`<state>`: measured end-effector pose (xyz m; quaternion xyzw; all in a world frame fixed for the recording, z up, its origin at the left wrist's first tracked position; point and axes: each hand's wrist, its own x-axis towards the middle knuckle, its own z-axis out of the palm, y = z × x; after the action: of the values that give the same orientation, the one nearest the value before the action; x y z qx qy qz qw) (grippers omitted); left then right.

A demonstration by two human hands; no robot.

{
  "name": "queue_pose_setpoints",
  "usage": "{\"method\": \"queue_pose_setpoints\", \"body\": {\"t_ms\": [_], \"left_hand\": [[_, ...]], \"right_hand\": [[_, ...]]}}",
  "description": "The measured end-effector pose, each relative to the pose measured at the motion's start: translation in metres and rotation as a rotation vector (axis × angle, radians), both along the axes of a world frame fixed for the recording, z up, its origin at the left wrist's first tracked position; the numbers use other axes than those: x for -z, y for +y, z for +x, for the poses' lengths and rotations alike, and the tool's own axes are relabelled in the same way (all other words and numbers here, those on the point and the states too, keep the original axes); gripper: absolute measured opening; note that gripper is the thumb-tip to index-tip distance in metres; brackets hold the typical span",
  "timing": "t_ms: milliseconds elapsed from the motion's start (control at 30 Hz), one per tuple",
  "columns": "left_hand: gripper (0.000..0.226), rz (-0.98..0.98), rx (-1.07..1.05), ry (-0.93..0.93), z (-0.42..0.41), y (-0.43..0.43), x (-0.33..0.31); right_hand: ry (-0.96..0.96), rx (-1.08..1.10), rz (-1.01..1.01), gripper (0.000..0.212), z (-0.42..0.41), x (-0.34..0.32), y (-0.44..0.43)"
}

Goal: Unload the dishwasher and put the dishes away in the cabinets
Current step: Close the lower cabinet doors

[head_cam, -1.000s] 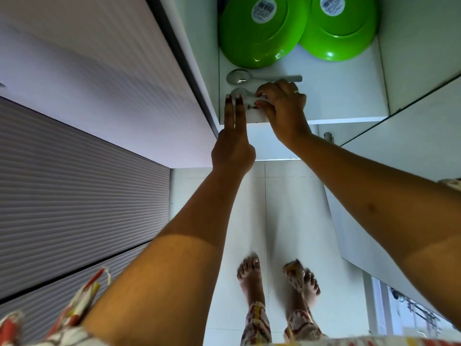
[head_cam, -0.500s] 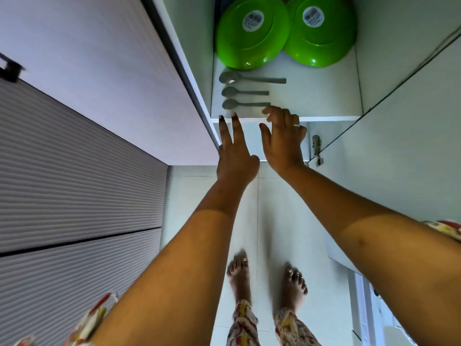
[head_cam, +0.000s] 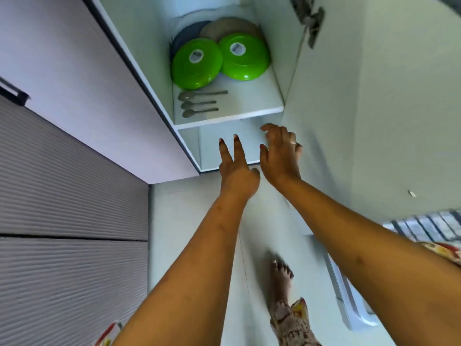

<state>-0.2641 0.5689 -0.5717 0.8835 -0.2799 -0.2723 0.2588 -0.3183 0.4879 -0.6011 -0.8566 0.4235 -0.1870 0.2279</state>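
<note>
Two green bowls (head_cam: pixel 197 63) (head_cam: pixel 245 56) lie upside down on the white cabinet shelf (head_cam: pixel 249 106), with darker plates (head_cam: pixel 227 27) stacked behind them. Three grey spoons (head_cam: pixel 199 103) lie side by side near the shelf's front edge. My left hand (head_cam: pixel 237 168) hangs below the shelf with two fingers straight and holds nothing. My right hand (head_cam: pixel 280 153) is beside it, fingers loosely spread and empty, with a ring on one finger. Both hands are apart from the shelf.
The open cabinet door (head_cam: pixel 349 108) stands on the right with its hinge (head_cam: pixel 310 18) at the top. A closed white door (head_cam: pixel 74 78) and ribbed grey fronts (head_cam: pixel 62 245) fill the left. A dishwasher rack (head_cam: pixel 429 226) shows at right. My foot (head_cam: pixel 282 273) is on the floor.
My right hand has let go of the third spoon on the shelf. Both hands have drawn back and down from the shelf edge, and the view has pulled away.
</note>
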Motion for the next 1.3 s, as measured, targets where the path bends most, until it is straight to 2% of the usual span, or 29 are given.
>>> {"method": "queue_pose_setpoints", "body": {"t_ms": [233,300,367,433,500,533,600,667,733,933,1000,1067,1167,1233,1300], "left_hand": [[0.069,-0.163,-0.027,0.067,-0.089,0.055,-0.057],[0.064,-0.227,-0.047,0.050,-0.104,0.058,-0.076],[0.058,-0.346,-0.053,0.030,-0.118,0.050,-0.101],[0.054,-0.470,-0.001,0.013,-0.135,0.038,-0.131],[0.051,-0.570,0.061,-0.013,-0.153,0.028,-0.159],[0.050,-0.607,0.086,-0.026,-0.160,0.023,-0.170],[0.050,-0.654,0.135,-0.045,-0.173,0.014,-0.193],[0.050,-0.650,0.180,-0.029,-0.185,0.007,-0.207],[0.052,-0.601,0.201,-0.010,-0.192,0.000,-0.210],[0.058,-0.429,0.184,-0.022,-0.194,-0.022,-0.203],[0.058,-0.410,0.111,-0.063,-0.193,-0.022,-0.202],[0.053,-0.397,0.001,-0.183,-0.184,-0.014,-0.201],[0.047,-0.260,-0.054,-0.493,-0.151,0.012,-0.193],[0.044,-0.154,-0.029,-0.669,-0.120,0.035,-0.190],[0.041,-0.100,-0.048,-0.747,-0.088,0.053,-0.191]], "right_hand": [[-0.148,0.205,0.037,0.051,-0.080,-0.036,0.069],[-0.202,0.243,-0.081,0.052,-0.101,-0.062,0.077],[-0.244,0.266,-0.288,0.048,-0.119,-0.096,0.072],[-0.273,0.315,-0.522,0.046,-0.140,-0.137,0.063],[-0.264,0.416,-0.639,0.049,-0.159,-0.179,0.052],[-0.235,0.469,-0.604,0.051,-0.166,-0.197,0.045],[-0.162,0.515,-0.395,0.051,-0.177,-0.218,0.028],[-0.164,0.439,-0.122,0.041,-0.186,-0.225,0.015],[-0.212,0.346,0.051,0.030,-0.193,-0.225,0.013],[-0.142,0.138,0.052,0.017,-0.201,-0.221,0.016],[-0.125,0.019,0.066,0.016,-0.198,-0.214,0.021],[-0.139,-0.100,0.069,0.021,-0.191,-0.215,0.031],[-0.166,-0.251,0.186,0.025,-0.165,-0.213,0.038],[-0.128,-0.362,0.268,0.025,-0.138,-0.210,0.046],[-0.038,-0.475,0.284,0.021,-0.105,-0.205,0.055]]}}
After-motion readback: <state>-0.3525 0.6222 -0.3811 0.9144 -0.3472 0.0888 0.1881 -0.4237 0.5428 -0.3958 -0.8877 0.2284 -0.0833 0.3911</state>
